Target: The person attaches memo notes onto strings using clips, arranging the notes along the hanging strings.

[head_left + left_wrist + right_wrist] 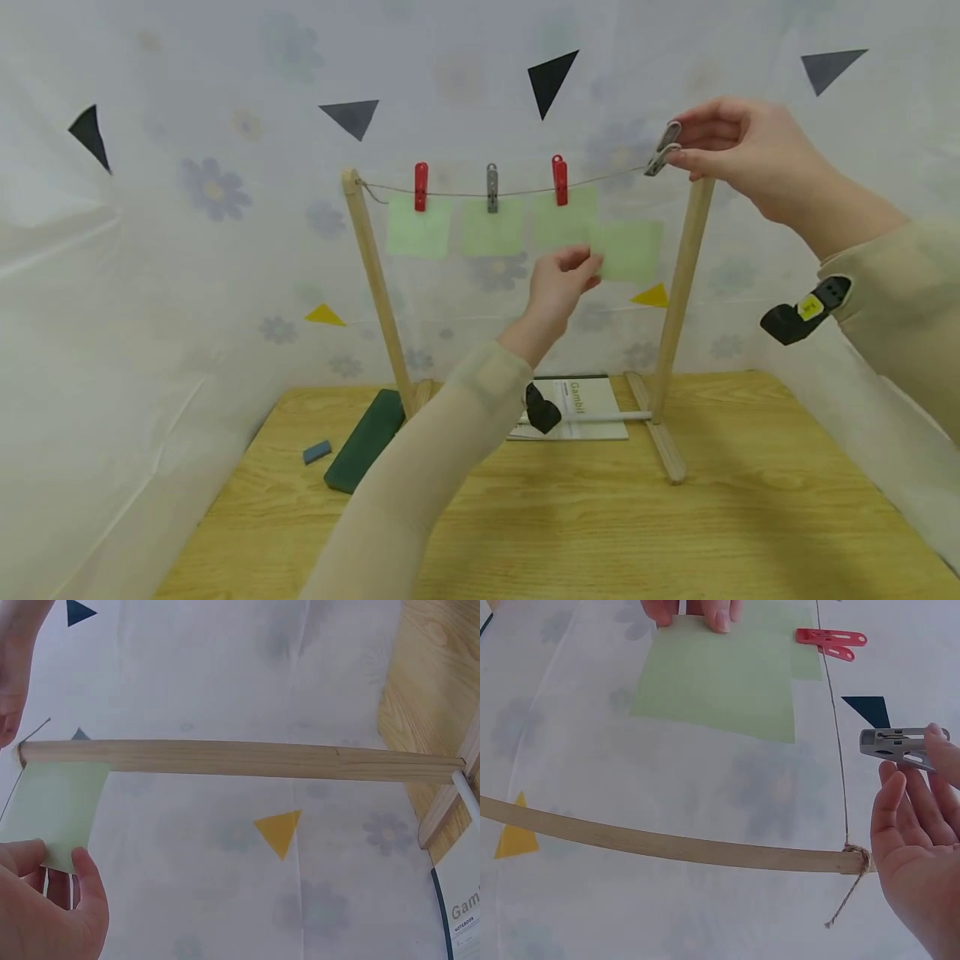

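Note:
A green paper note (632,252) is pinched at its left edge by my left hand (561,287), a little below the string (600,177). In the right wrist view the note (718,679) hangs apart from the string. My right hand (742,150) holds a grey clothespin (663,150) by its handles, near the top of the right wooden post (688,275). Several notes hang to the left: a red clothespin (422,187) grips one, a grey clothespin (492,188) another, and a second red clothespin (560,180) the one nearest my left hand.
The string is tied between the right post and a left wooden post (378,292), both standing on the wooden table (570,525). Behind my left forearm lie a notebook (600,396) and a dark green case (367,442). A small blue block (317,452) sits left of the case.

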{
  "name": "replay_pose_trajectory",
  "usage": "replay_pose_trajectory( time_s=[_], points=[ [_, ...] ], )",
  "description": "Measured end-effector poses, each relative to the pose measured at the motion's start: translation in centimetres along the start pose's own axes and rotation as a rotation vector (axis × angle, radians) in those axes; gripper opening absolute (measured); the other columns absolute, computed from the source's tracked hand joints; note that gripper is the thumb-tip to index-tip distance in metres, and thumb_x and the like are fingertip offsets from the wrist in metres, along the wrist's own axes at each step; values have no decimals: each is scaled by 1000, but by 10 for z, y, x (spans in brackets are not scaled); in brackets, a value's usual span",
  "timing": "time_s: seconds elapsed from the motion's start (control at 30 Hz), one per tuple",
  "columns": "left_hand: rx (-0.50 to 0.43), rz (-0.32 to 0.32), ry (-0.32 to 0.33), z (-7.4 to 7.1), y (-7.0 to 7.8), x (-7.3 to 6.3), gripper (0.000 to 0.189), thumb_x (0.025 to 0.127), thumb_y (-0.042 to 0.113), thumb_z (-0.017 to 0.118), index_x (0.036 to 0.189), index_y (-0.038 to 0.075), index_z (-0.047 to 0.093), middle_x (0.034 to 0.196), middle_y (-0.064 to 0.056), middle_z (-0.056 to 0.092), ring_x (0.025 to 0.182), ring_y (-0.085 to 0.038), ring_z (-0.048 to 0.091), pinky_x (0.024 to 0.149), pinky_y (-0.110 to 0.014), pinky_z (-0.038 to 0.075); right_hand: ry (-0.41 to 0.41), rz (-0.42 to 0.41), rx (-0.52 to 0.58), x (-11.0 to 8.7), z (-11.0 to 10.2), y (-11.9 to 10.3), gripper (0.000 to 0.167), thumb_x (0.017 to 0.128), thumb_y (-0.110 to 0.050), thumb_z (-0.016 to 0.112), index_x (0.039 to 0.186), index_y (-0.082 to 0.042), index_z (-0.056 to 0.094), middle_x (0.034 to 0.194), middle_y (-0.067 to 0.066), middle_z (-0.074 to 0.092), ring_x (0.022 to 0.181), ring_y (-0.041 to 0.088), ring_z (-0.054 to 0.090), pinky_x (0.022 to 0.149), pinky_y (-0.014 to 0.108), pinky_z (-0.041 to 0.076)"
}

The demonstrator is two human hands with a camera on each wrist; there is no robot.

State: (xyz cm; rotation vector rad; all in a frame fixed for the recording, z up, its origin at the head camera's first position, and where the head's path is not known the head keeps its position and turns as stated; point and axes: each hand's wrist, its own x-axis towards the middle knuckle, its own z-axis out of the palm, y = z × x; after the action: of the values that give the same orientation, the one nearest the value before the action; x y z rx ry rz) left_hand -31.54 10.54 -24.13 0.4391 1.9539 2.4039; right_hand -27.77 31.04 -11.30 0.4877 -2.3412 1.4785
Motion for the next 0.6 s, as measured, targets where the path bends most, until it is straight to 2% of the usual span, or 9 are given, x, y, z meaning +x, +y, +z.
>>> replay_pose_trajectory(
  time_s=[0.13, 0.33, 0.43, 0.6],
  points=[
    [-5, 15, 19, 4, 1, 4, 28, 94, 3, 66, 120, -8, 66, 117, -20, 67, 109, -35, 68, 89, -29, 58, 24, 12, -62, 5, -1, -3, 35, 93, -16, 69, 127, -17, 59, 101, -19, 66, 86, 1, 62, 71, 9, 51],
    [-29, 14, 50, 12, 5, 9, 29, 93, 4, 67, 121, -6, 67, 118, -18, 68, 111, -32, 68, 91, -28, 57, 56, 48, -146, 12, -1, -5, 46, 96, -22, 64, 140, -13, 53, 106, -18, 64, 85, 2, 59, 73, 7, 48],
    [-23, 11, 64, 15, 7, 11, 31, 94, 4, 67, 123, -5, 66, 120, -18, 67, 110, -31, 68, 93, -30, 56, 57, 53, -168, 15, 1, -6, 47, 97, -24, 63, 141, -12, 53, 109, -16, 63, 85, 2, 59, 73, 7, 48],
    [21, 3, 89, 18, 10, 14, 31, 94, 7, 67, 124, -2, 67, 120, -14, 68, 108, -26, 70, 95, -30, 55, 37, 23, -193, 20, 7, -7, 41, 98, -24, 62, 136, -11, 55, 103, -20, 62, 81, 3, 58, 70, 8, 49]
  ],
)
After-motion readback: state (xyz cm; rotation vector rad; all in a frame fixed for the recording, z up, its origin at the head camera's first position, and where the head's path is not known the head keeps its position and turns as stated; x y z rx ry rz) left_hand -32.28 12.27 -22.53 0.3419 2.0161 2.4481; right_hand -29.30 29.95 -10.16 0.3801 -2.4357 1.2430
